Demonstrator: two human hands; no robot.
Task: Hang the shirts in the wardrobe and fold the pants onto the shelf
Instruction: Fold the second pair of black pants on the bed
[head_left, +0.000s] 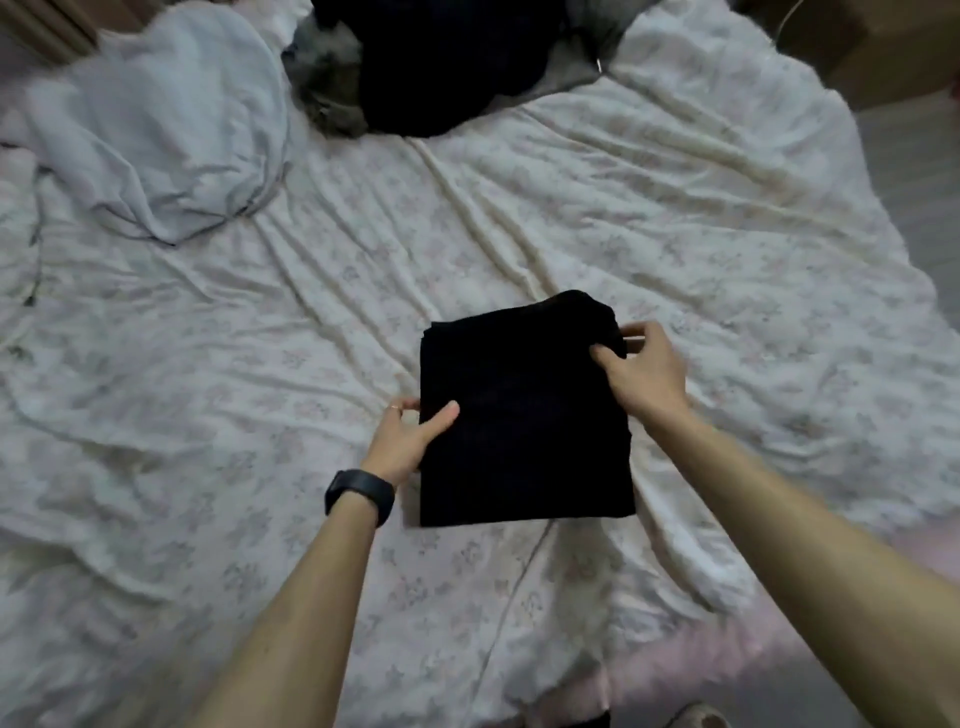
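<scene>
Item: one folded black garment (524, 415), a flat, roughly square packet lying on the bed (208, 364), near the middle of the sheet and close in front of me; whether it is pants cannot be told from the cloth. Left hand (410, 441): at the garment's left edge, about midway along it, thumb laid on top of the cloth and the other fingers (402, 406) tucked at or under the edge, so the edge is pinched. A thin ring shows on one of these fingers, and a dark wristband (358, 496) sits on the wrist. Right hand (641, 374): at the far right corner of the garment, fingertips bunched on the corner and pinching a small fold of the cloth. The garment lies between my two hands, touching both. Bed covering: pale, faintly flowered, heavily creased. Far left of the bed: a crumpled pale blue cloth heap (166, 130). Far end, centre: a dark clothing pile (447, 62) with grey cloth (327, 78) beside it, well apart from the folded item.
</scene>
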